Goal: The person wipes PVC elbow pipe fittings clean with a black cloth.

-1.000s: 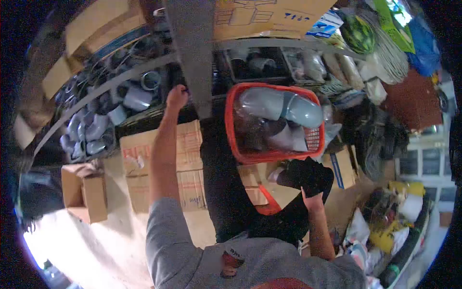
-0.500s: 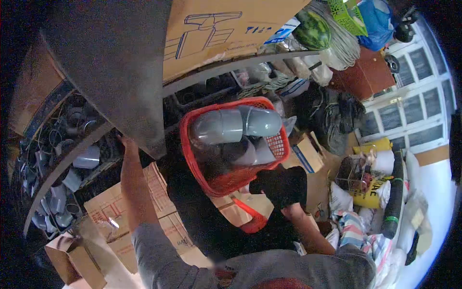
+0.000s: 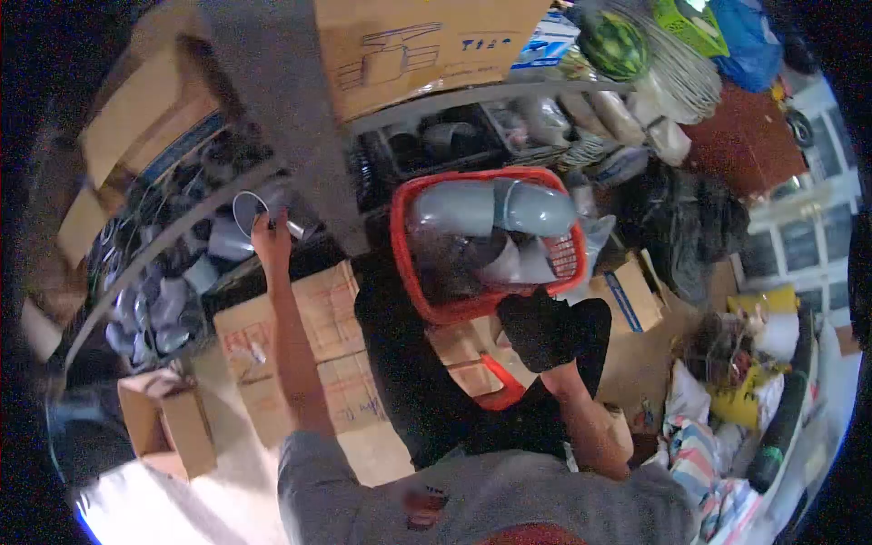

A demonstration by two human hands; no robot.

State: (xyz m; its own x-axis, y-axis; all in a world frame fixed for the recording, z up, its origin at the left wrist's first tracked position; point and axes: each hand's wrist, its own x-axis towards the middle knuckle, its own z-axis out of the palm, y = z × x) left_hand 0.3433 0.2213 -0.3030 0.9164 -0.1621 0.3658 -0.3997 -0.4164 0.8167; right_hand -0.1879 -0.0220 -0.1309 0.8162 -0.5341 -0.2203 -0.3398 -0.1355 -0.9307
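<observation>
At the shelf on the left, my left hand [image 3: 271, 238] is closed on a grey plastic pipe fitting [image 3: 238, 216], its round open end facing up. More grey fittings [image 3: 173, 313] fill the dark bins around it. My right hand [image 3: 538, 334] looks black, as if gloved, and sits at the front side of a red plastic basket [image 3: 411, 277]; its fingers blend into the dark clothing behind. Large grey pipe elbows [image 3: 454, 207] lie in the basket along with smaller grey pieces.
Flat cardboard boxes [image 3: 300, 318] lie below the left shelf, with an open carton [image 3: 168, 418] nearby. A shelf post [image 3: 300, 100] stands between the bins. Sacks [image 3: 695, 445] and a dark roll [image 3: 783, 422] lie at right. A watermelon [image 3: 613, 44] rests on the upper shelf.
My left hand has come out from beside the shelf post and now holds a grey fitting. The view has turned left, shifting the scene rightward. My right hand stays by the basket.
</observation>
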